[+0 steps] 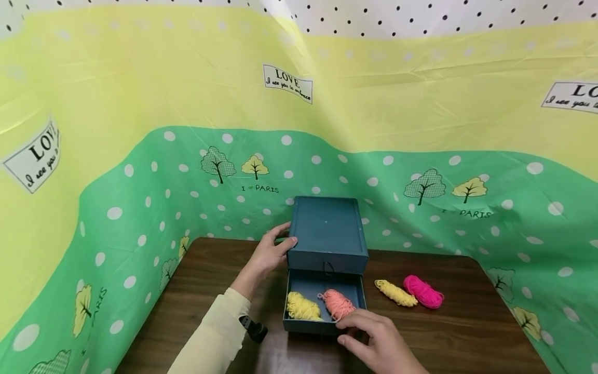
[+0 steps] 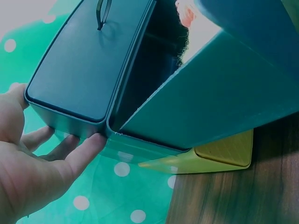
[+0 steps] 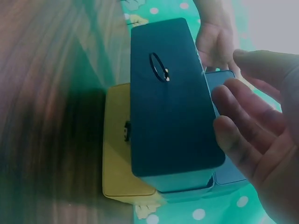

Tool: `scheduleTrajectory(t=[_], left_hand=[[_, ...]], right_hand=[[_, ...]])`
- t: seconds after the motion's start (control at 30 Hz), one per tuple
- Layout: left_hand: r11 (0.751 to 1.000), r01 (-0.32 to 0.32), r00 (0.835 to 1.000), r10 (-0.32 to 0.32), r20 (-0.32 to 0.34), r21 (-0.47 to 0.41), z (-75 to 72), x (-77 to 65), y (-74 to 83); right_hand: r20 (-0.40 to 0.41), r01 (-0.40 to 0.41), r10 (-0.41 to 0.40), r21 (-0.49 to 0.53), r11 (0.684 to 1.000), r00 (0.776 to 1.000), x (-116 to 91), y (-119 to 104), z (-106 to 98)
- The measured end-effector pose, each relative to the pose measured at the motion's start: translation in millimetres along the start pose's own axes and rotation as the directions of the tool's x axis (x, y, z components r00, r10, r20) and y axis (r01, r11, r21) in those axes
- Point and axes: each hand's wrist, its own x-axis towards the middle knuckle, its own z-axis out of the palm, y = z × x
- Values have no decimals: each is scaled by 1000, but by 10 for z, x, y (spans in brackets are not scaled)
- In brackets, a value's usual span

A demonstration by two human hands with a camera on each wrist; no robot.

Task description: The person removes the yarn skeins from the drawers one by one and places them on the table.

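Note:
A dark blue drawer box (image 1: 329, 228) stands on the table. Pulled out below its top drawer is an open drawer (image 1: 322, 326), holding a yellow yarn bundle (image 1: 301, 307) and a coral yarn bundle (image 1: 337, 303). My left hand (image 1: 273, 252) rests on the box's left side, thumb at the top edge and fingertips against the side wall, as the left wrist view shows. Over the open drawer's front right corner is my right hand (image 1: 374, 337), its fingertips by the coral yarn and the drawer's rim. Whether they touch the yarn is unclear. Its thumb stands apart from the fingers.
To the right of the box, a slim yellow yarn bundle (image 1: 396, 292) lies beside a magenta one (image 1: 423, 292) on the brown wooden table (image 1: 467, 332). A yellow drawer (image 3: 117, 149) sits beneath the open one. Patterned green and yellow cloth (image 1: 406, 130) hangs behind and along the sides.

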Motion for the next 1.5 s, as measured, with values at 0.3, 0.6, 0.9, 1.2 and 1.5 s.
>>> scheduleTrajectory(t=[0.3, 0.6, 0.9, 1.2, 1.5], left_hand=[[1000, -1, 1000, 1, -13, 10, -2, -2, -13], [1000, -1, 1000, 1, -12, 11, 6, 2, -8], [999, 3, 1000, -3, -9, 38, 9, 2, -3], [999, -1, 1000, 2, -12, 37, 3, 15, -2], [999, -9, 1000, 10, -6, 38, -5, 17, -20]], right_hand=[[-91, -151, 139, -136, 979, 986, 179, 12, -95], [-29, -226, 231, -348, 910, 973, 344, 190, -111], [79, -219, 278, -429, 876, 957, 467, 267, -75], [158, -174, 280, -481, 859, 947, 573, 277, -27], [259, -144, 272, -424, 894, 927, 612, 327, -3]])
